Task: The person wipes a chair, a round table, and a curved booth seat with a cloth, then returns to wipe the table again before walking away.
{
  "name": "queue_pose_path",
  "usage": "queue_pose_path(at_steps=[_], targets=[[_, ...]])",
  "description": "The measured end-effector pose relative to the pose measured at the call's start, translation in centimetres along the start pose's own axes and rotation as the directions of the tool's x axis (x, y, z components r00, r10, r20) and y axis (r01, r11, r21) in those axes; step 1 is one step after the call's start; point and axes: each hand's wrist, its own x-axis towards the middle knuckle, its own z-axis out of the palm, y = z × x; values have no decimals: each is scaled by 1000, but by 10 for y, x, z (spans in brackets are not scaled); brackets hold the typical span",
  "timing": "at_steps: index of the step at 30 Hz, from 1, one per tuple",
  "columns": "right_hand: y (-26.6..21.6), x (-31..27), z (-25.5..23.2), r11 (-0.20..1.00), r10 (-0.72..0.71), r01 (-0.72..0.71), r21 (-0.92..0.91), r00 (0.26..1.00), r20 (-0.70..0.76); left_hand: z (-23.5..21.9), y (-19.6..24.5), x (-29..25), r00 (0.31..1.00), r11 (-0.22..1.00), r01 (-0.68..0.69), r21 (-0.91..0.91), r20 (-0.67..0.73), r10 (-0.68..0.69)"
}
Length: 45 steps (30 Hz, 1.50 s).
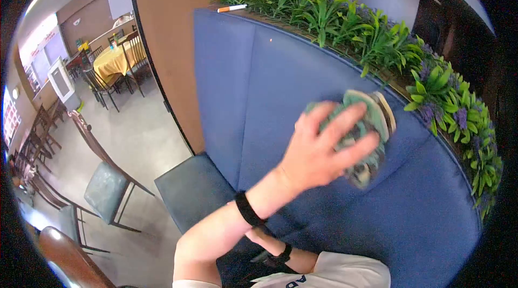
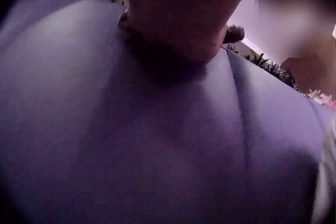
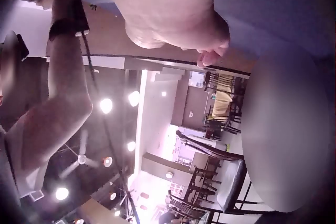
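Observation:
In the head view, my left hand (image 1: 324,148) grips a crumpled green patterned cloth (image 1: 372,107) with beige edges, its fingers spread over it. The cloth lies against the upper part of a blue padded backrest (image 1: 291,77); both hand and cloth are blurred. My right hand (image 1: 258,235) is low beside the backrest, partly covered by the left forearm. Seen from the right wrist, that hand (image 3: 173,19) is close to the blue padding with loosely bent fingertips and nothing visible in it. The left wrist view shows mostly the wrist (image 2: 173,24) over the padding (image 2: 157,145).
Green plants (image 1: 372,34) with purple flowers line the backrest's top. A white and orange pen-like stick (image 1: 232,8) lies on its left corner. A dark seat (image 1: 197,185) adjoins the backrest below. Chairs (image 1: 108,185) and a table with yellow cloth (image 1: 116,61) stand left.

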Motion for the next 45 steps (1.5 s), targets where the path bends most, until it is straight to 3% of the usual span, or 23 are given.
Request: queue_pose_path(at_steps=[1,2,6,8,12,14,16,17,18,20,24,27,28,30,31,32,34,37,40,41,42,44,45], targets=[[-45,-3,8,1000,31,-31,-3,998,-63,6,-13,6,996,996,-64,59,-62,67],[-67,-3,8,981,173,-170,97,984,-28,-1,-31,15,997,995,36,94,-72,-29],[-91,4,9,960,245,-255,116,965,94,-15,-148,36,842,802,502,324,-394,-367],[-85,5,11,948,283,-307,79,931,230,-19,-188,17,779,827,554,93,-407,-476],[-67,0,17,921,348,-382,76,895,280,-8,-118,-12,782,803,584,117,-346,-518],[-32,-3,24,924,342,-376,66,891,298,-5,-72,-18,909,937,344,-66,-224,-350],[39,-8,33,930,166,-238,278,951,260,3,-2,-16,980,972,186,-145,-44,-194],[56,-10,13,852,262,-403,334,881,393,11,30,-12,999,987,51,-156,-1,-52],[36,-11,22,790,477,-560,248,817,325,10,64,-11,998,986,16,-163,63,-5],[-35,-8,24,880,456,-476,9,848,271,30,104,-16,996,986,-85,-143,-27,82],[-25,-13,22,900,348,-401,171,897,272,40,73,-45,991,995,-43,-86,-131,32],[-21,-17,16,894,291,-384,231,889,352,31,12,-58,974,968,169,-184,-120,-193],[-11,-20,14,774,235,-466,428,840,490,20,-1,-60,923,939,343,10,-189,-335],[34,-26,35,993,96,-81,-86,977,192,18,-49,-77,792,810,573,128,-342,-506],[-26,-31,26,969,243,-246,-18,941,237,18,-70,-92,682,713,696,83,-387,-621],[5,-30,24,919,393,-365,-146,861,322,19,-88,-111,543,572,819,53,-395,-741],[-57,-27,40,962,179,-211,174,967,181,12,-100,-141,412,433,901,-1,-311,-857],[-28,-37,35,961,269,-250,-115,942,201,18,-83,-154,428,481,871,-104,-322,-845],[6,-82,27,934,356,-341,-106,912,206,20,-50,-85,467,572,732,-370,-339,-817],[17,-92,22,918,397,-384,-100,893,213,13,-38,-53,678,742,615,-265,-302,-670],[24,-100,17,900,436,-425,-95,872,222,11,-25,-16,812,882,440,-170,-344,-472],[37,-59,1,863,504,-499,-85,831,235,8,5,35,932,950,183,-254,-261,-250],[50,-31,19,844,533,-531,-78,813,235,21,21,45,929,984,134,-121,-329,-167]])
